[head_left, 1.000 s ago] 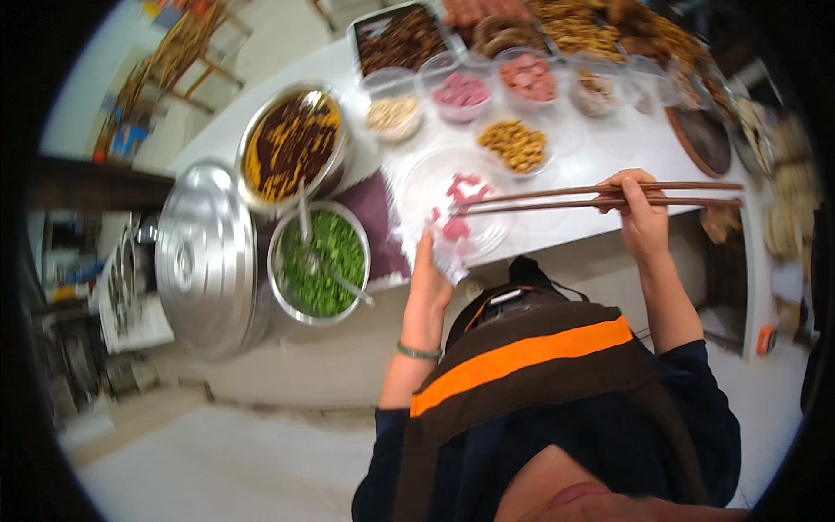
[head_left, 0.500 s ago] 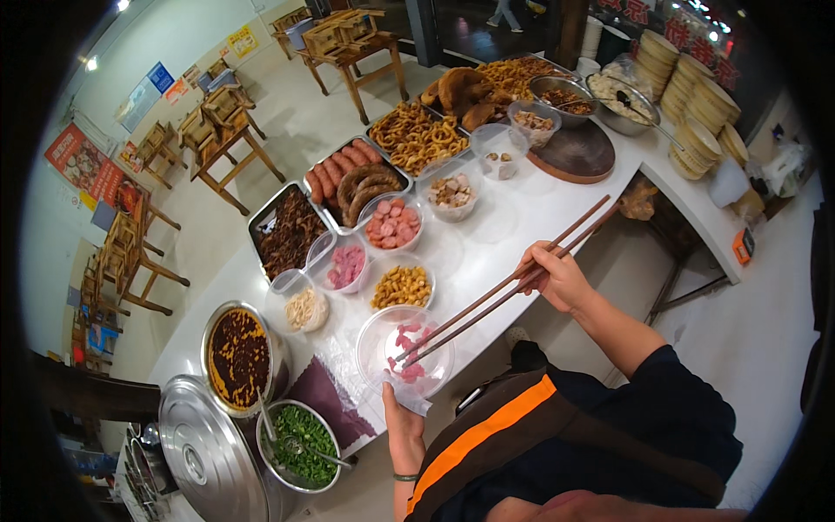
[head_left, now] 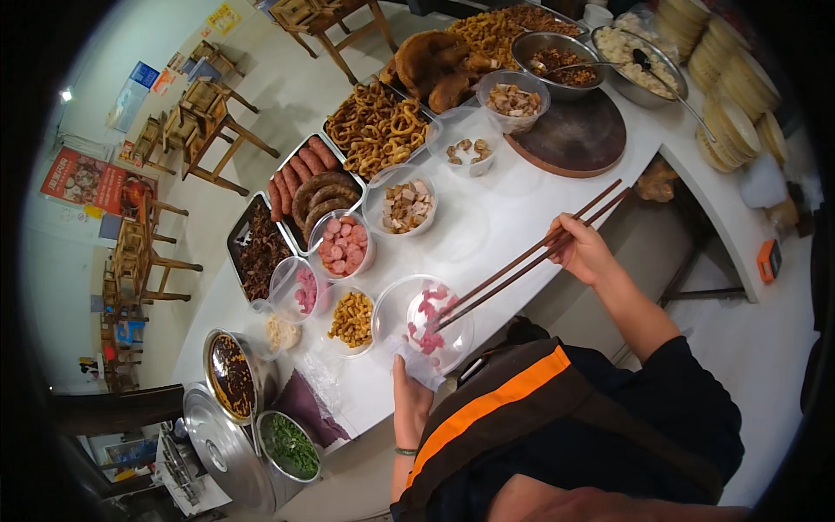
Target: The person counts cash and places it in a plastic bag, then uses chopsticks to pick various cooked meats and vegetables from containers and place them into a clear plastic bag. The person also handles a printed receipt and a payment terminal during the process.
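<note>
The right hand point(head_left: 581, 252) is closed around a pair of chopsticks point(head_left: 500, 271), whose tips reach among pink pieces point(head_left: 431, 299) in a clear bowl point(head_left: 393, 306) at the counter's point(head_left: 513, 213) near edge. The work looks under way, not finished: several pieces lie loose, and none is seen raised clear of the bowl; whether the tips pinch one, I cannot tell. The pieces lie well apart from the right hand's fingers, to its left, and near the left hand point(head_left: 413, 400). That hand is at a translucent sheet point(head_left: 422, 370) over the bowl's near rim; its grip is unclear. Yellow nuts point(head_left: 350, 318) sit just beyond, farther from the near edge.
</note>
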Available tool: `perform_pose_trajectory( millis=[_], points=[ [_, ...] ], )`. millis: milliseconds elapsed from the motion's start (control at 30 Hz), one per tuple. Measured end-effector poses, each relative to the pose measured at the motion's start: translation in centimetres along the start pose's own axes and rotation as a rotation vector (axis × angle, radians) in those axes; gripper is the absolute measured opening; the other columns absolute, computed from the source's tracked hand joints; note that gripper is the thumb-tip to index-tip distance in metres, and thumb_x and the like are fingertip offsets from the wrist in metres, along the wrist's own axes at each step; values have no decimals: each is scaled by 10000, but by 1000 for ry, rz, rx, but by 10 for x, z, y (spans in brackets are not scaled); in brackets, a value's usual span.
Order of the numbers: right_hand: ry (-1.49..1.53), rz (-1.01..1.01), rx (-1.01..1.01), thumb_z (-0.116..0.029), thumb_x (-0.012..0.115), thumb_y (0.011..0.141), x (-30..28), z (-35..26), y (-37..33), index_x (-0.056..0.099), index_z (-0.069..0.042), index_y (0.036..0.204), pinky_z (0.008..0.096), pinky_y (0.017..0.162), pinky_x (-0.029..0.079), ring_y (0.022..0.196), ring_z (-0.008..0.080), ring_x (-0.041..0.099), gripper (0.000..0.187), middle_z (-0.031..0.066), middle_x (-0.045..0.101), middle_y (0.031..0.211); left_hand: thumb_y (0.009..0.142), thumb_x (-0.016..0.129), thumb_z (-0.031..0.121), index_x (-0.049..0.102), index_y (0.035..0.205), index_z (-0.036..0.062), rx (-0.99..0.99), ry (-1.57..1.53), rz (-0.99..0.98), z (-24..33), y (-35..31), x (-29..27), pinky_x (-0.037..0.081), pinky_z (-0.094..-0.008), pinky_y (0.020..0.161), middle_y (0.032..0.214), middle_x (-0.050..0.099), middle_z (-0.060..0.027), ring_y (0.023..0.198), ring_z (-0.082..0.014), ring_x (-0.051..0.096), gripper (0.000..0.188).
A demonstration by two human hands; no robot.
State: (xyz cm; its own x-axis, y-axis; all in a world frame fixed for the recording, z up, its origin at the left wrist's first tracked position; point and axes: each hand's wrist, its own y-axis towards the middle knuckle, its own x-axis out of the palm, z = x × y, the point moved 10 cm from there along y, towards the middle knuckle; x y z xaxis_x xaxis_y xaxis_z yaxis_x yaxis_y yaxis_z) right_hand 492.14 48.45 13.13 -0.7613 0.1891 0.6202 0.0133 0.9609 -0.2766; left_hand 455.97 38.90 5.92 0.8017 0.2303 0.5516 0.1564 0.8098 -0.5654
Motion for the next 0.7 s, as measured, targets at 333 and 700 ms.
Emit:
perform_pose_trajectory(
  millis=[333,700],
  points=[
    [-120,161,-622,-296,460,1000,-68,-188,60,604,-41,889,275,599,477,693,139,602,313,56,648,813,904,537,461,319,1461,151,-15,36,83,-7,58,57,464,-358,806,1208,539,-65,889,-205,558,674],
    [-1127,241,-782,-214,582,920,3,-312,136,639,-19,910,257,617,485,696,100,608,203,8,635,750,877,589,463,307,1454,161,-108,125,-8,-29,101,85,462,-372,801,1163,530,-67,918,-205,557,710]
  ],
)
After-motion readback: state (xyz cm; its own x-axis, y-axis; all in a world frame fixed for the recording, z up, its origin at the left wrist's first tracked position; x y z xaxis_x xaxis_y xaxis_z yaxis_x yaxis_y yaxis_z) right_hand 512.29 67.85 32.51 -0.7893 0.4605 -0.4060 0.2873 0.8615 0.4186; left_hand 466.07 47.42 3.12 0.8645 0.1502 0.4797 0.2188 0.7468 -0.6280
